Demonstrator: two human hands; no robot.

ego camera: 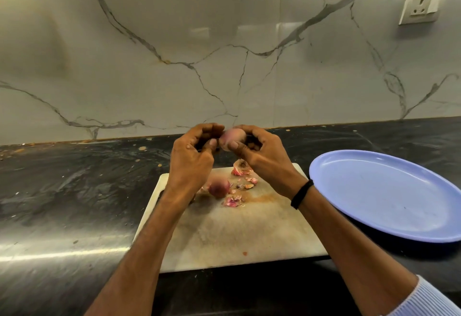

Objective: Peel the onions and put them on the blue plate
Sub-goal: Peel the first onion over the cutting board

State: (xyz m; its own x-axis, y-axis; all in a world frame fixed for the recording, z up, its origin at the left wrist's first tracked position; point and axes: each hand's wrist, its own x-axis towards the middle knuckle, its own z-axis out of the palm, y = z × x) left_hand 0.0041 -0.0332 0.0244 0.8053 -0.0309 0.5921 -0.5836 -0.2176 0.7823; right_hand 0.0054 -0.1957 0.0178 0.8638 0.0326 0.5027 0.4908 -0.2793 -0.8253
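Black stone table carries a cutting board. Above it, right hand grip pinches a pale onion; left hand fingertips touch it. Second onion lies on the board; blue plate at right is bare.

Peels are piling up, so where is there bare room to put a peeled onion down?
The blue plate is bare. The cutting board's near half is free too. Its far half is crowded with onion skins and another onion.

Blue plate cut off at right edge.
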